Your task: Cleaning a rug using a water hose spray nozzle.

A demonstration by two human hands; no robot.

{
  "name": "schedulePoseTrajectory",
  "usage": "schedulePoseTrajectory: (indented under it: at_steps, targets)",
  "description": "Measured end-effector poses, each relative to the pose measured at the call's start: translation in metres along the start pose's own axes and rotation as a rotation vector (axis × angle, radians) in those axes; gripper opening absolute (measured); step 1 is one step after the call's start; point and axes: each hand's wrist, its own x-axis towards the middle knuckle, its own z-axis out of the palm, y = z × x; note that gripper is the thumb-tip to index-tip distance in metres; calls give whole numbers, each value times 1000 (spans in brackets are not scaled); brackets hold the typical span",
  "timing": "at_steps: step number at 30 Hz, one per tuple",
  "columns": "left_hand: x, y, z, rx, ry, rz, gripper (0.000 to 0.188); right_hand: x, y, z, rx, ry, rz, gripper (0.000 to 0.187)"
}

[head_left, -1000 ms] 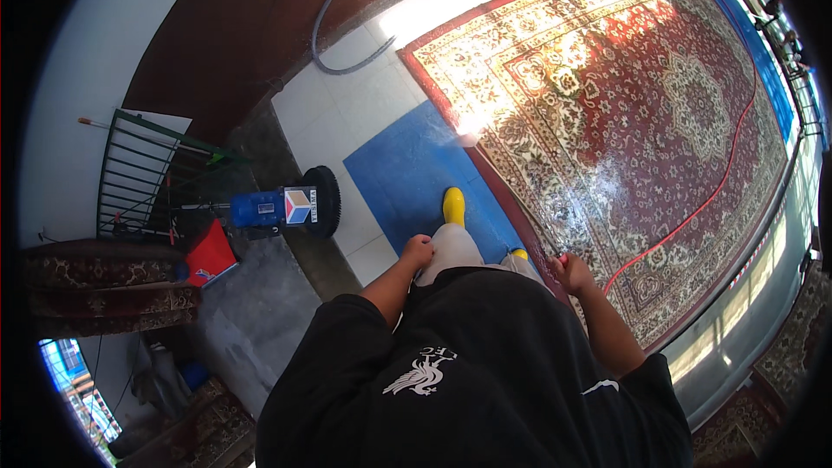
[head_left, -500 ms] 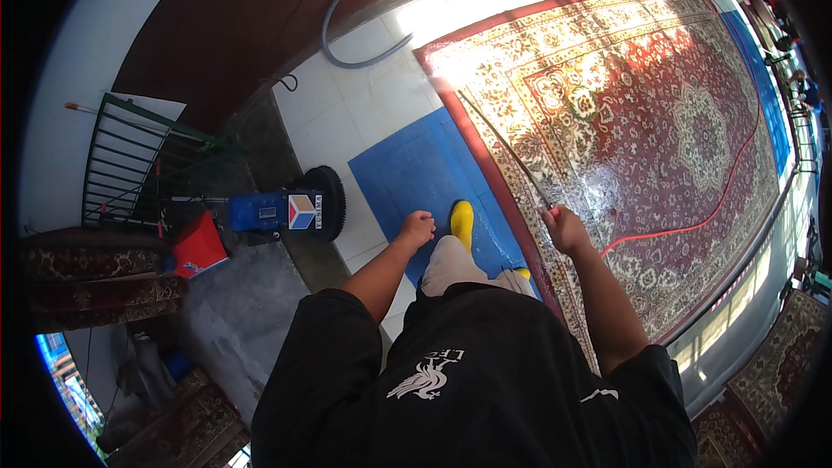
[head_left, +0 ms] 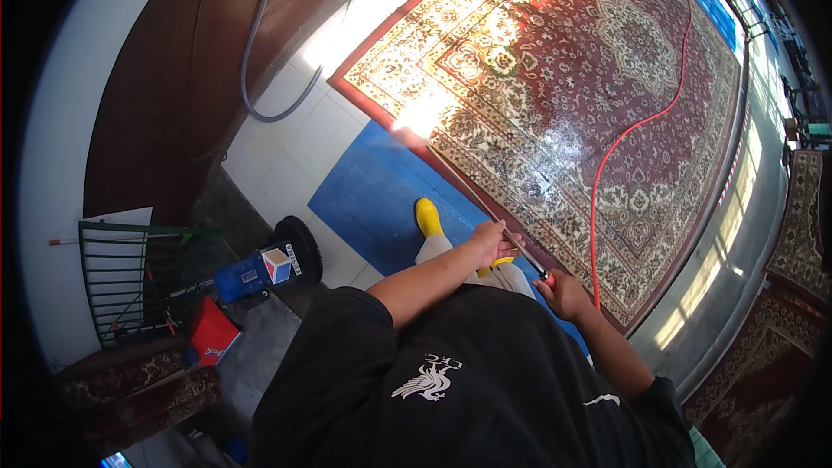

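Observation:
My right hand (head_left: 565, 295) is closed round the grip of a long, thin spray lance (head_left: 468, 184), near its red end. Farther up the shaft, my left hand (head_left: 494, 244) holds the lance from beneath, its fingers partly hidden. The lance points away to the left, with its tip low over the border of a large red and cream patterned carpet (head_left: 607, 91). Bright glare and what looks like mist surround the tip. A red hose (head_left: 596, 199) lies across the carpet and runs back toward my right hand.
My yellow boots (head_left: 428, 217) stand on blue flooring (head_left: 373, 199). A floor-scrubbing machine (head_left: 260, 273) with a blue motor and round black brush is at the left, beside a green metal rack (head_left: 113, 277). A grey hose (head_left: 247, 69) loops by the wall. More carpets (head_left: 754, 355) lie at the right.
My left hand has moved right from free air onto the lance shaft. My right hand and the lance have come nearer my body. The view has turned, shifting the carpet up and left.

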Motion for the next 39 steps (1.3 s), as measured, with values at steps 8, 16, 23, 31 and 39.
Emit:
schedulePoseTrajectory:
  at_steps: [8,16,23,31,39]
  targets:
    - [36,-101,67,405,117,-81,22,-72,114,-4,121,36,13,49]
    - [96,-168,98,499,243,-342,27,-115,158,-14,199,29,136,49]
    - [103,-130,157,612,343,44,33,-76,185,-36,463,94,-19,45]
    - [173,-112,198,702,300,-180,34,-45,205,-80,464,121,121,40]
    - [242,-82,288,652,222,-125,16,-2,230,-192,377,175,178,39]
